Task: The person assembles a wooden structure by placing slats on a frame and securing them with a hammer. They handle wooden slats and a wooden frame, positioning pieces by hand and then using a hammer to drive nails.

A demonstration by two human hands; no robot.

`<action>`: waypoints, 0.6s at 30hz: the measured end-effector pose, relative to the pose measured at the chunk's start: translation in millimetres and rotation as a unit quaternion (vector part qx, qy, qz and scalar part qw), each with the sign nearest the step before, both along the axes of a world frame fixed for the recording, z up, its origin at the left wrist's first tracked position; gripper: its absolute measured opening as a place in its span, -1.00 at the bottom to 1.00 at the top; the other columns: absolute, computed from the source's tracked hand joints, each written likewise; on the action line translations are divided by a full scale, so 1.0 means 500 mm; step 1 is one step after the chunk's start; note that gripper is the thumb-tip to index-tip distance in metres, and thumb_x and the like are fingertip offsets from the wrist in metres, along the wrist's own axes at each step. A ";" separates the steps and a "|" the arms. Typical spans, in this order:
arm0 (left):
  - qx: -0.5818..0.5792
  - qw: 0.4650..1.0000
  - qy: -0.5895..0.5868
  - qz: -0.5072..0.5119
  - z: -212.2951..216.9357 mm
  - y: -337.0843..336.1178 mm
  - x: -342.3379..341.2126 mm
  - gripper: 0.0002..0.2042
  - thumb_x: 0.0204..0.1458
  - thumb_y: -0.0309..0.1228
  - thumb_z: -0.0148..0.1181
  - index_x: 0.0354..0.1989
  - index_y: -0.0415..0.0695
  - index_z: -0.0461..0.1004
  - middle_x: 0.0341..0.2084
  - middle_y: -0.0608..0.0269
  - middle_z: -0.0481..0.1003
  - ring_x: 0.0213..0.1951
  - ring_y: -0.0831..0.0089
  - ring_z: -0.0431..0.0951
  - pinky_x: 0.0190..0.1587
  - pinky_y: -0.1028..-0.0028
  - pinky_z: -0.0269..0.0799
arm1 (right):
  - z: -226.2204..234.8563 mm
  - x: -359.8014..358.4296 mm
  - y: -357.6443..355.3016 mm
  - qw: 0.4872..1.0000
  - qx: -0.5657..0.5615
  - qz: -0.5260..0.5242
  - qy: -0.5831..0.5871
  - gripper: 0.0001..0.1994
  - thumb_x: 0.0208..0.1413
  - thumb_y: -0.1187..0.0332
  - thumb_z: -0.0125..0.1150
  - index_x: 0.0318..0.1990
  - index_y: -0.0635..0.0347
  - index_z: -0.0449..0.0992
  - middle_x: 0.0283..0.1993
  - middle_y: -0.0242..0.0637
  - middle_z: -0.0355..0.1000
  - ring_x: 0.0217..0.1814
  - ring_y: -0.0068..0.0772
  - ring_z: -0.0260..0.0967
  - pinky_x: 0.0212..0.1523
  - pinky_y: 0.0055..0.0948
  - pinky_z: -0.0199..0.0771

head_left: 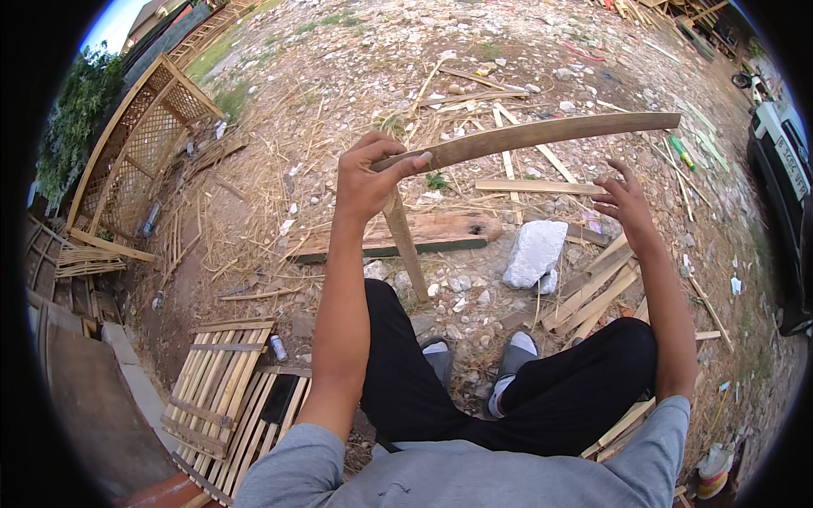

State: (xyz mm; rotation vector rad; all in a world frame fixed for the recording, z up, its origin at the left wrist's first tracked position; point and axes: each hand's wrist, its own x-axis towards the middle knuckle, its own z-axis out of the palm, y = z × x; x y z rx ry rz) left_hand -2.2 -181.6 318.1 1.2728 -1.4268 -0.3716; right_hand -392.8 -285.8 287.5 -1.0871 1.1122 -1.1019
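My left hand (370, 175) is closed around one end of a long, flat wooden slat (550, 140), which reaches out to the right above the ground. Below that hand a second narrow wooden piece (405, 245) slants down toward the ground between my knees; I cannot tell whether the hand grips it too. My right hand (624, 203) is raised below the slat's right part, fingers apart, touching nothing. Beyond my feet lies a thick wooden plank (423, 231) with a dark green lower edge. A large white stone (535, 254) sits to its right.
Loose wooden strips (593, 292) are piled near my right knee. Slatted wooden panels (224, 372) lie at my left, and a lattice frame (140, 169) stands farther left. A green-handled object (681, 152) lies at right. A white vehicle (789, 144) and a bucket (716, 471) border the right side.
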 end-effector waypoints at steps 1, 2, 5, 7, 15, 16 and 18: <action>-0.001 1.000 0.002 -0.003 0.002 -0.002 -0.004 -0.77 -0.22 -0.35 0.49 -0.49 -0.24 0.60 -0.50 0.38 0.44 -0.45 0.63 0.44 -0.45 0.58 0.32 | 0.007 0.018 0.015 0.983 -0.050 0.052 0.168 -0.42 0.18 0.24 0.08 0.29 0.19 0.04 0.01 0.04 0.36 -0.11 -0.21 0.43 -0.04 -0.24 0.51; 0.008 1.000 0.009 -0.003 0.005 0.000 -0.005 -0.77 -0.22 -0.35 0.49 -0.49 -0.24 0.60 -0.50 0.38 0.44 -0.45 0.63 0.44 -0.45 0.58 0.32 | 0.012 0.039 0.027 0.934 -0.098 0.104 0.329 -0.40 0.16 0.25 0.12 0.30 0.19 0.03 0.05 0.05 0.34 -0.09 -0.21 0.44 -0.06 -0.24 0.51; 0.016 1.000 0.014 -0.008 0.008 0.009 -0.002 -0.78 -0.21 -0.35 0.49 -0.50 -0.23 0.60 -0.50 0.39 0.44 -0.44 0.63 0.43 -0.44 0.57 0.32 | 0.039 0.120 0.051 0.961 -0.067 0.125 0.238 -0.44 0.16 0.28 0.14 0.28 0.12 0.09 0.16 -0.12 0.29 0.02 -0.26 0.41 0.03 -0.28 0.47; 0.008 0.999 0.018 -0.026 0.006 0.001 -0.016 -0.78 -0.21 -0.35 0.49 -0.50 -0.23 0.60 -0.50 0.39 0.44 -0.43 0.62 0.43 -0.43 0.58 0.31 | 0.028 0.136 0.038 0.979 -0.031 0.180 0.091 -0.42 0.14 0.28 0.18 0.26 0.16 0.11 0.17 -0.12 0.28 0.05 -0.25 0.40 0.03 -0.27 0.47; 0.029 0.999 0.031 -0.026 0.007 -0.017 -0.056 -0.78 -0.19 -0.36 0.47 -0.49 -0.24 0.60 -0.50 0.37 0.43 -0.43 0.61 0.43 -0.42 0.59 0.30 | 0.041 0.252 0.061 0.947 -0.016 0.302 -0.107 -0.62 0.08 0.33 0.29 0.00 0.32 0.41 -0.05 -0.18 0.46 -0.06 -0.33 0.47 -0.04 -0.33 0.54; 0.035 0.999 0.030 -0.022 0.008 -0.019 -0.058 -0.78 -0.18 -0.36 0.47 -0.48 -0.25 0.60 -0.50 0.37 0.43 -0.43 0.61 0.42 -0.42 0.58 0.30 | 0.042 0.259 0.057 0.959 -0.036 0.264 -0.094 -0.67 0.07 0.34 0.31 -0.07 0.33 0.46 -0.15 -0.22 0.49 -0.14 -0.38 0.49 -0.10 -0.40 0.56; 0.036 0.997 0.062 -0.029 0.005 -0.026 -0.060 -0.78 -0.17 -0.35 0.47 -0.47 -0.25 0.61 -0.49 0.37 0.43 -0.43 0.61 0.42 -0.42 0.58 0.29 | 0.050 0.271 0.055 0.973 -0.086 0.200 -0.077 -0.74 0.03 0.32 0.36 -0.20 0.31 0.54 -0.33 -0.28 0.53 -0.31 -0.53 0.50 -0.25 -0.58 0.58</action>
